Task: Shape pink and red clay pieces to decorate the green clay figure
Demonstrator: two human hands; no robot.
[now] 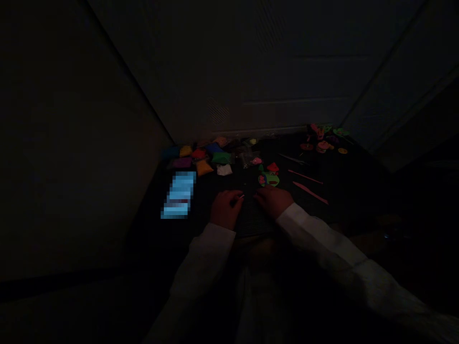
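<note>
In the dim head view my left hand point(225, 209) is closed in a pinch over the dark mat point(247, 217). A thin, pale piece point(241, 196) sticks out at its fingertips; its material is too dark to tell. Facing it, my right hand point(274, 200) is also closed, its fingertips pinched together, and whatever they may hold is too small to make out. Just beyond the right hand lies a green clay figure point(273, 180) with a red pointed top and a pink patch. A small gap separates the two hands.
Bags of coloured clay point(221, 157) crowd the back left. A lit phone point(179, 195), its screen blurred, lies at the left. Pink modelling tools point(310, 192) and scissors point(292, 158) lie to the right. Several small clay shapes point(322, 147) sit at the back right, near the wall point(229, 71).
</note>
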